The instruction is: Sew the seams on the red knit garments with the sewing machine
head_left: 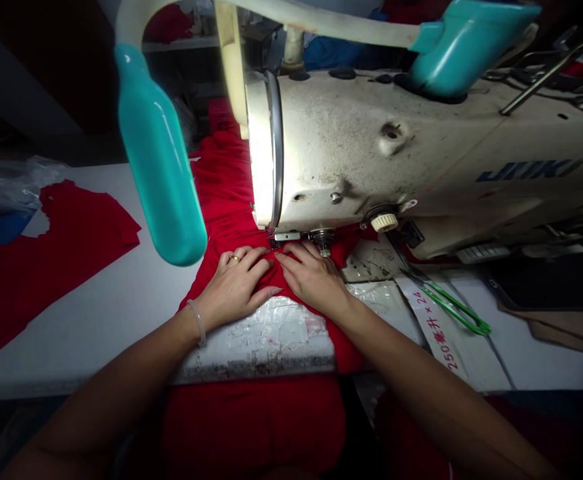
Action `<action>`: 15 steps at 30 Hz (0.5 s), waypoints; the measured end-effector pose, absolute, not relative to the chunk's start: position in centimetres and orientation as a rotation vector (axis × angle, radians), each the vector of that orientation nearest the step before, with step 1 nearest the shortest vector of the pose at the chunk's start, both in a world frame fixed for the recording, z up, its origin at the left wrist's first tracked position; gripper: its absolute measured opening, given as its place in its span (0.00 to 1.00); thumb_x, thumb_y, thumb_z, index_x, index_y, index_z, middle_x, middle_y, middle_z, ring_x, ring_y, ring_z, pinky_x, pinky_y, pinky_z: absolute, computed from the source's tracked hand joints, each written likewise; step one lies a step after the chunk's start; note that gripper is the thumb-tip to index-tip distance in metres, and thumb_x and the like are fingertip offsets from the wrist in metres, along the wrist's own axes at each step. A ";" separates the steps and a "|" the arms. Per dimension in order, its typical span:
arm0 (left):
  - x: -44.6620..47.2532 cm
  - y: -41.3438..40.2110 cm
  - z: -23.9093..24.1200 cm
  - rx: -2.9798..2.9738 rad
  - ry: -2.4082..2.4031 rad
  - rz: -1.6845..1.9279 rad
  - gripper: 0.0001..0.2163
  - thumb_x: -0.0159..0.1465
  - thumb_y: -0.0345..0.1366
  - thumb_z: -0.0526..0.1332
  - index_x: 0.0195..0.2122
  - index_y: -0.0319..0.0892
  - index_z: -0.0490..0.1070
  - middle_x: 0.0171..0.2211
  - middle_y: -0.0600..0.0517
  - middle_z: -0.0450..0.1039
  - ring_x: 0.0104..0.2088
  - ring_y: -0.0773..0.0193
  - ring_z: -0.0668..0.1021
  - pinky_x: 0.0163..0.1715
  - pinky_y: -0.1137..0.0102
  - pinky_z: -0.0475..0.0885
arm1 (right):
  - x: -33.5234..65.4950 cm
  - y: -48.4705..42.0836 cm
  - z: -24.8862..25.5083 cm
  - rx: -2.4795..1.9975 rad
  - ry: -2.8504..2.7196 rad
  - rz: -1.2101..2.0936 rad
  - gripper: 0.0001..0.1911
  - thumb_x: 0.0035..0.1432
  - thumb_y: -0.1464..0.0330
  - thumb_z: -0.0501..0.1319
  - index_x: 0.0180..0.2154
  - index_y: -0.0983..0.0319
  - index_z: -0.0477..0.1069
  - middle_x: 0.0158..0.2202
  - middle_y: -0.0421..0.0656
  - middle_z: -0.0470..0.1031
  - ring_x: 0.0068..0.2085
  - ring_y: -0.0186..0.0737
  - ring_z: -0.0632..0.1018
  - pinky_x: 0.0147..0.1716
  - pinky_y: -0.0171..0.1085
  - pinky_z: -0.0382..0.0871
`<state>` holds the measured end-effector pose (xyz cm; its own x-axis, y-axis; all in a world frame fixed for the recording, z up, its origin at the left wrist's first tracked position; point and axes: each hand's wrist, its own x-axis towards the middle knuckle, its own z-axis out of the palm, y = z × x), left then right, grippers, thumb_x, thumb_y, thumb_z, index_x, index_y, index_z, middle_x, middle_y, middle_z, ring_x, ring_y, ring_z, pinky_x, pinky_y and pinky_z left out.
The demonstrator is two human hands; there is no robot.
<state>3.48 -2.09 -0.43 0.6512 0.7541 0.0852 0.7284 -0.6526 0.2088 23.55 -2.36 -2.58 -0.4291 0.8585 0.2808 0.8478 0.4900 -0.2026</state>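
Fabric point(225, 167), red and rumpled, is lying under the fingers of the left hand point(230, 288) and right hand point(320, 280), which are resting slightly apart and pressing down on it, though whether any are pinching it I cannot tell. Just beyond the fingertips, the presser foot point(275, 244) of a JUKI sewing machine point(351, 153) is standing, while a turquoise lamp point(164, 167) is hanging beyond the left fingers. Green thread snips point(451, 299) are resting right of the right fingers, and another red fabric piece point(78, 233) is lying on the counter point(111, 300), well left of the left fingers.
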 end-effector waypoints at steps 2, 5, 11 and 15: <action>3.5 -2.1 -0.5 2.707 1.227 0.255 0.22 0.71 0.52 0.52 0.52 0.40 0.70 0.62 0.39 0.64 0.59 0.45 0.67 0.53 0.49 0.64 | 23.5 -2.3 -2.5 -1.450 -2.391 0.059 0.19 0.67 0.70 0.51 0.54 0.60 0.75 0.53 0.48 0.74 0.51 0.46 0.72 0.50 0.43 0.67; 3.4 -2.1 -0.5 2.715 1.215 0.270 0.22 0.71 0.52 0.52 0.52 0.40 0.70 0.62 0.40 0.64 0.59 0.46 0.67 0.54 0.49 0.63 | 23.6 -2.4 -2.5 -1.456 -2.374 0.089 0.19 0.67 0.70 0.51 0.54 0.60 0.74 0.54 0.48 0.74 0.52 0.46 0.72 0.51 0.43 0.67; 3.5 -2.0 -0.4 2.720 1.214 0.253 0.21 0.71 0.52 0.51 0.51 0.39 0.69 0.59 0.39 0.66 0.56 0.47 0.68 0.50 0.52 0.65 | 23.9 -2.3 -2.8 -1.382 -2.362 0.119 0.18 0.66 0.72 0.53 0.53 0.59 0.75 0.54 0.47 0.73 0.52 0.45 0.72 0.51 0.42 0.67; 3.5 -1.9 -0.2 2.711 1.201 0.245 0.21 0.71 0.52 0.52 0.51 0.39 0.69 0.58 0.40 0.66 0.54 0.48 0.69 0.50 0.53 0.65 | 23.8 -2.2 -2.8 -1.377 -2.341 0.150 0.19 0.66 0.72 0.53 0.54 0.60 0.74 0.53 0.47 0.74 0.52 0.44 0.72 0.53 0.42 0.67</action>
